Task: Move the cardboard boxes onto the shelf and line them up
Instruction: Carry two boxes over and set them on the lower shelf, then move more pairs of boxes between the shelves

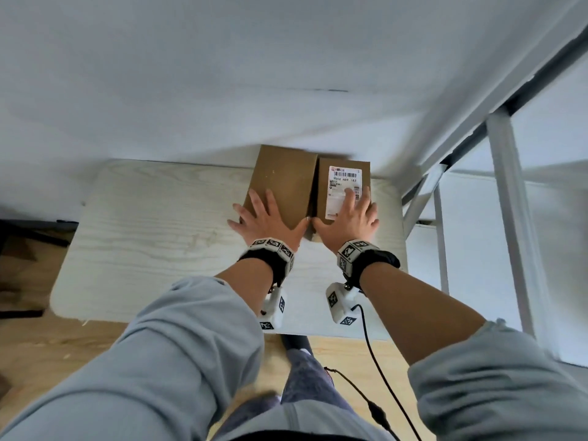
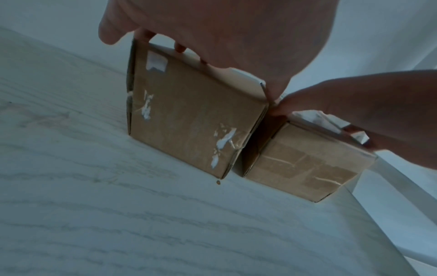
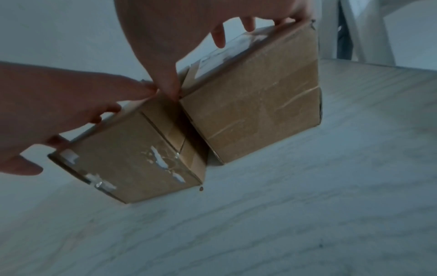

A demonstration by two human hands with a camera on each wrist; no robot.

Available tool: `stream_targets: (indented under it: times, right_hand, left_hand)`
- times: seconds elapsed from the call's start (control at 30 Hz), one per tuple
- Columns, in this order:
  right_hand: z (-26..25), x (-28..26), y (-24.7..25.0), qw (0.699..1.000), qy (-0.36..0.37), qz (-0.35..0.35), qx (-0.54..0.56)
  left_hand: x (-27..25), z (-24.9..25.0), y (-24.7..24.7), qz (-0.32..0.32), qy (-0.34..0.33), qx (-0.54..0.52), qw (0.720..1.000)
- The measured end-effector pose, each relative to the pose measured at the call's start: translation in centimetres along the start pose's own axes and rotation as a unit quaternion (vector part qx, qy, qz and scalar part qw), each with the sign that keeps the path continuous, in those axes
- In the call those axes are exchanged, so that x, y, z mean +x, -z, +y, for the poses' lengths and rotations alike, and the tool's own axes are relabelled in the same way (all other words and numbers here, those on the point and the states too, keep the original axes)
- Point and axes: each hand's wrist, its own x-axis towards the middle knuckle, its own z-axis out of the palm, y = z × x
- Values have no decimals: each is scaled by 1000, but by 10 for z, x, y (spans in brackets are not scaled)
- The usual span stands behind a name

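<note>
Two brown cardboard boxes stand side by side, touching, at the back of a pale wood-grain shelf board (image 1: 152,237), against the white wall. The plain box (image 1: 283,183) (image 2: 189,119) (image 3: 141,158) is on the left. My left hand (image 1: 264,218) (image 2: 224,28) lies flat on its top, fingers spread, thumb at its right corner. The box with a white shipping label (image 1: 337,186) (image 2: 305,168) (image 3: 255,112) is on the right and looks lower in the left wrist view. My right hand (image 1: 346,221) (image 3: 177,28) rests on its top, fingers spread over the label. The two thumbs nearly meet.
A grey metal shelf frame (image 1: 509,218) rises at the right, close to the labelled box. An upper white surface overhangs the boxes. A black cable (image 1: 378,361) hangs from my right wrist. Wooden floor lies below the board's front edge.
</note>
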Motion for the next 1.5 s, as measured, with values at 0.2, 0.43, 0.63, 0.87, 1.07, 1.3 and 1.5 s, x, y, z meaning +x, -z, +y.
stream_targets:
  times: [0.2,0.43,0.63,0.87,1.07,1.3,1.5]
  right_hand:
    - [19,-55,14,1000,-23,2,6]
    - [57,-164,4,997,-69,29,17]
    - [117,-254,-6,994,-101,25,14]
    - [199,-318,0,980,-188,53,24]
    - [277,-347,24,958,-263,107,38]
    - [389,-363,64,922,-333,170,98]
    - [486,-365,103,912,-331,204,127]
  left_hand:
    - [-39,-29,3,6,-44,11,999]
    - [-114,-58,-20,61,-197,43,978]
    - [-184,-44,-52,45,-329,92,939]
    - [-252,-3,-87,42,-462,128,877]
    - [-312,62,-105,70,-567,162,804]
    - [-383,165,-121,82,-628,145,760]
    - [-439,260,-133,93,-617,107,774]
